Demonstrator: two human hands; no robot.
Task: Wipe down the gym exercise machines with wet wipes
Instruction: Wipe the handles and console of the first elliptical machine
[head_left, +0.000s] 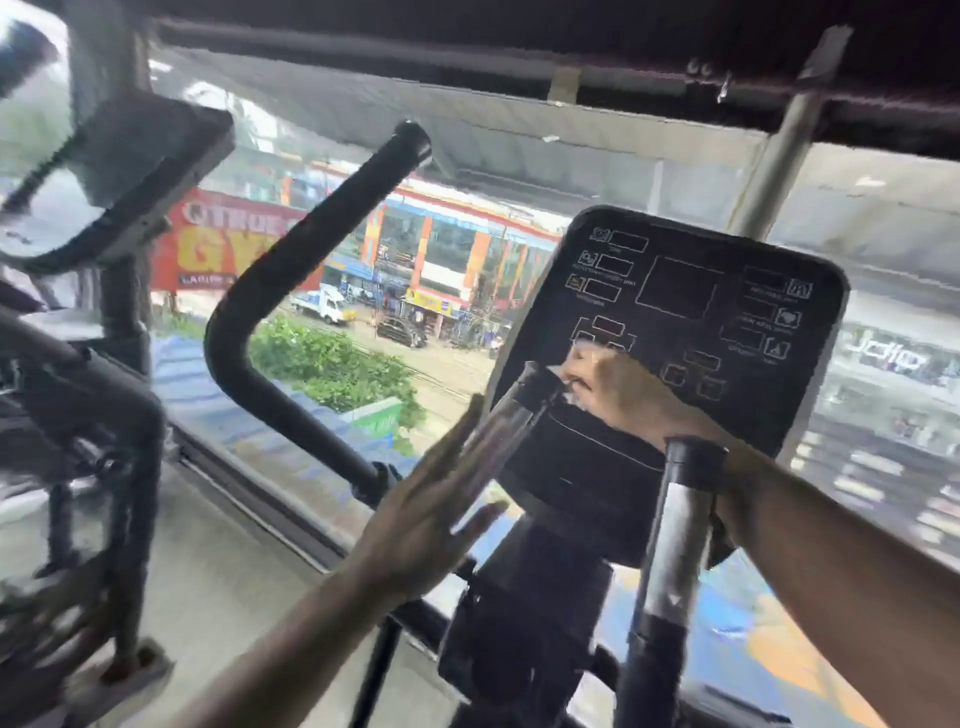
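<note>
A black console panel (691, 312) with white outlined boxes stands at centre right on an exercise machine. My right hand (618, 395) reaches across its lower part and presses a pale wet wipe (584, 358) against the panel; the wipe is blurred and mostly under the fingers. My left hand (431, 509) is held up with straight, spread fingers beside the left silver handlebar (498, 441), close to it; contact is unclear. A second silver and black handlebar (680, 519) rises in front of my right forearm.
A long bent black arm handle (291, 291) rises left of the console. Another machine with a dark console (140, 176) stands at the far left. A large window (415, 291) behind shows a street and buildings. The concrete floor (218, 571) lies below.
</note>
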